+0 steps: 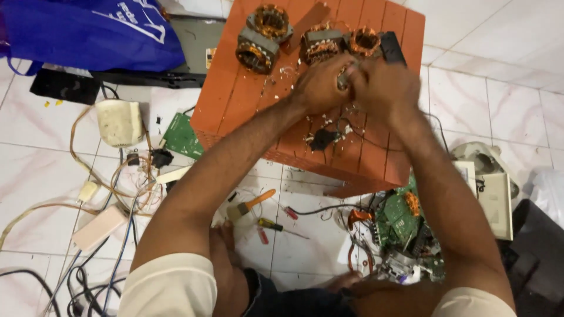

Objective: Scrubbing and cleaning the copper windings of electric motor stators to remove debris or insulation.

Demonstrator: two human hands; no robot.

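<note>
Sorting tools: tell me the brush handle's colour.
Orange, on the brush lying on the floor tiles; head view shows it best.

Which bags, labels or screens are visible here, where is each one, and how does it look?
Blue bag: top left on the floor, soft cloth, white print.
Small label: on the grey flat box beside the bag, yellow and orange.
No screens are visible.

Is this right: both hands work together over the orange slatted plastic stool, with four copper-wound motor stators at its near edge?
Not quite. The four copper-wound motor stators sit at the far edge of the orange slatted plastic stool, beyond both hands; the head view shows it.
</note>
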